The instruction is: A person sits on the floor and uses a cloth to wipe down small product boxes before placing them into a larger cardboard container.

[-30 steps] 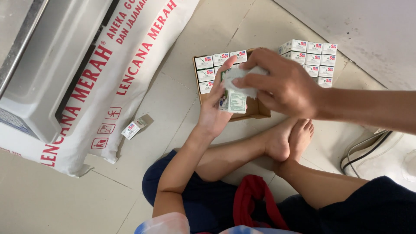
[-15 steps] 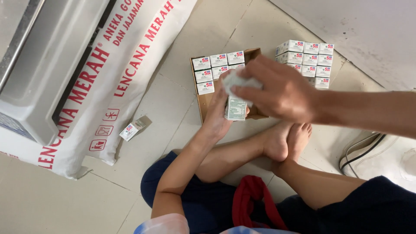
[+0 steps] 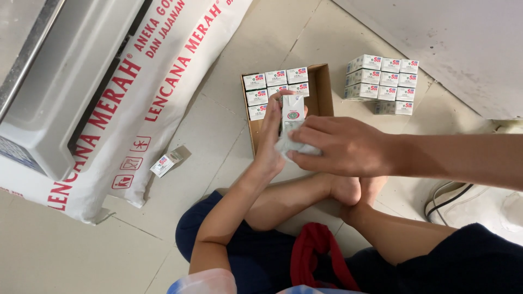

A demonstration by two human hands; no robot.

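We have a single view, from a camera worn on the head, looking almost straight down over the crossed legs to the tiled floor [image 3: 54, 261]. It sits close enough that both hands fill the middle of the frame, with the cardboard tray [image 3: 321, 92] just beyond them. No second view shares the scene with it.

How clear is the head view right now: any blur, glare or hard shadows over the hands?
Head view: light is soft and even, no glare; only faint shadows on the floor tiles; the left hand, right hand and small box between them are sharp, without motion blur; the edges look slightly stretched.
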